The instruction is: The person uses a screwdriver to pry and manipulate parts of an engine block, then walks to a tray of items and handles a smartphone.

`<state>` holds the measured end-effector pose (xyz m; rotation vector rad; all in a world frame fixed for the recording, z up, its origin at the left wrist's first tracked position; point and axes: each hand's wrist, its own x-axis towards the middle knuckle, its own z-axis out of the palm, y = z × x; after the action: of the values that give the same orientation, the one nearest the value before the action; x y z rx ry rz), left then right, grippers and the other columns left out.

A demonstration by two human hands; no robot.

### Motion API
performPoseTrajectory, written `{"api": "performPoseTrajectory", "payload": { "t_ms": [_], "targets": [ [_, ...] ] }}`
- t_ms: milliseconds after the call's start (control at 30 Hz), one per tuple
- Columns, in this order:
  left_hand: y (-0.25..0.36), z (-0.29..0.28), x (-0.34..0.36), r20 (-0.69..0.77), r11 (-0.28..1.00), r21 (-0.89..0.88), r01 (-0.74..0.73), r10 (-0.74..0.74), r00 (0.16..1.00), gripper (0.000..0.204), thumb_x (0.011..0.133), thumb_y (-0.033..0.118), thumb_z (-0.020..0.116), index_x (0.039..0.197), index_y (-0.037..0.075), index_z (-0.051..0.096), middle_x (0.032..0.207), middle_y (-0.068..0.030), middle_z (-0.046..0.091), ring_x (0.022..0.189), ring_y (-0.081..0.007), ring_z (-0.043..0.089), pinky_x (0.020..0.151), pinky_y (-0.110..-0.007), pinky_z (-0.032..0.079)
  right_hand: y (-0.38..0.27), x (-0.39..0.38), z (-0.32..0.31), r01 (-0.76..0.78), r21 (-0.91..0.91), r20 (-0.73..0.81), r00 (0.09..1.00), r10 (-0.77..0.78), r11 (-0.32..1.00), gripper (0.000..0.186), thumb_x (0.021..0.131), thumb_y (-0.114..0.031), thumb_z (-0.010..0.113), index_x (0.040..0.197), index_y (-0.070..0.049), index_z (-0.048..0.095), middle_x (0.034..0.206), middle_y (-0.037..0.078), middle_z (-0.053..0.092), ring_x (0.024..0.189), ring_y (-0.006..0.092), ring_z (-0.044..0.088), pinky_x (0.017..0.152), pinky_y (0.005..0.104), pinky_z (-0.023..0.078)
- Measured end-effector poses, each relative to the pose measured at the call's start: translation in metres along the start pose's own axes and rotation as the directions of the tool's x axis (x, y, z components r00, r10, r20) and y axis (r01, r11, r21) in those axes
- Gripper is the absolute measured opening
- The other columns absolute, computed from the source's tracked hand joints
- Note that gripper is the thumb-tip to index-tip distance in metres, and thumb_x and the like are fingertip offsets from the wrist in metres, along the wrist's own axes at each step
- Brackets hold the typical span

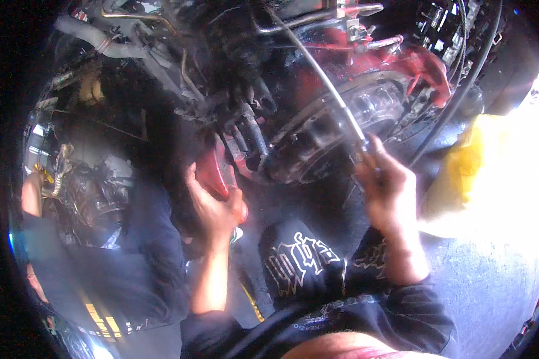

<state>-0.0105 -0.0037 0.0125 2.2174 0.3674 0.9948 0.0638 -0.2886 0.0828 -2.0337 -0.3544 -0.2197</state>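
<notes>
R hand [380, 179] wrapped round lower end of long metal rod [323, 75], which slants up-left, in view crossing upper rim of round ribbed housing [311, 143]; best kept wrist in line w/ it. L hand [214, 209] grasping red wedge-shaped part [214, 167]; prob. wants steady hold.

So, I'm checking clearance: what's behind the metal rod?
Behind the metal rod: a dark round metal assembly and red metalwork. What the rod and right hand cover can't be seen.
</notes>
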Motion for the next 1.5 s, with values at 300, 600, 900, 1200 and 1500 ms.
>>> {"api": "performPoseTrajectory", "payload": {
  "t_ms": [300,600,900,1200,1500],
  "targets": [
    [-0.002,0.021,-0.001,-0.045,0.975,0.224,-0.01,0.021,0.999,0.08,0.066,0.013,0.072,0.136,-0.002,0.036,0.132,-0.0217,0.047,0.125,-0.0341,0.045,0.108,-0.042,0.034,0.104,0.036,0.104,0.198,0.096,-0.155,0.971,-0.182,0.975,0.046,0.088,-0.013,0.06,0.133,-0.01,0.048,0.085,0.019,0.061,0.074,0.0399,0.062,0.065,0.0461,0.049],
    [-0.023,0.009,0.002,-0.071,0.969,0.222,-0.107,0.126,0.99,0.078,0.065,0.01,0.073,0.134,-0.003,0.038,0.131,-0.022,0.047,0.125,-0.0343,0.045,0.107,-0.042,0.034,0.081,0.009,0.088,0.048,0.368,-0.035,0.999,-0.038,0.929,0.042,0.091,-0.014,0.061,0.129,-0.001,0.053,0.104,0.023,0.066,0.094,0.0265,0.068,0.08,0.0313,0.05],
    [-0.016,0.011,0.001,-0.082,0.969,0.232,-0.084,0.105,0.991,0.08,0.063,0.014,0.075,0.131,-0.006,0.038,0.125,-0.0264,0.048,0.12,-0.0386,0.048,0.105,-0.045,0.037,0.048,0.007,0.03,-0.067,0.078,-0.009,0.998,0.068,0.995,0.04,0.089,-0.016,0.06,0.127,-0.005,0.056,0.096,0.024,0.067,0.092,0.0364,0.067,0.079,0.0382,0.052],
    [-0.019,0.017,0.004,-0.106,0.985,0.115,-0.127,0.139,0.985,0.079,0.062,0.02,0.073,0.128,-0.008,0.039,0.12,-0.0271,0.049,0.113,-0.0415,0.05,0.1,-0.046,0.04,0.008,0.018,-0.02,-0.022,-0.096,-0.034,0.999,0.019,0.995,0.035,0.091,-0.025,0.058,0.121,-0.007,0.062,0.091,0.027,0.065,0.091,0.0399,0.065,0.076,0.0417,0.052],
    [-0.022,0.018,0.004,-0.064,0.993,0.09,-0.075,0.081,0.995,0.084,0.062,0.019,0.076,0.13,-0.006,0.035,0.126,-0.0285,0.043,0.119,-0.0425,0.044,0.104,-0.049,0.035,-0.048,0.022,-0.076,0.127,-0.254,0.02,0.992,-0.126,0.959,0.025,0.088,-0.017,0.057,0.107,-0.002,0.065,0.093,0.026,0.065,0.09,0.0403,0.063,0.081,0.043,0.049]
  ]
}}
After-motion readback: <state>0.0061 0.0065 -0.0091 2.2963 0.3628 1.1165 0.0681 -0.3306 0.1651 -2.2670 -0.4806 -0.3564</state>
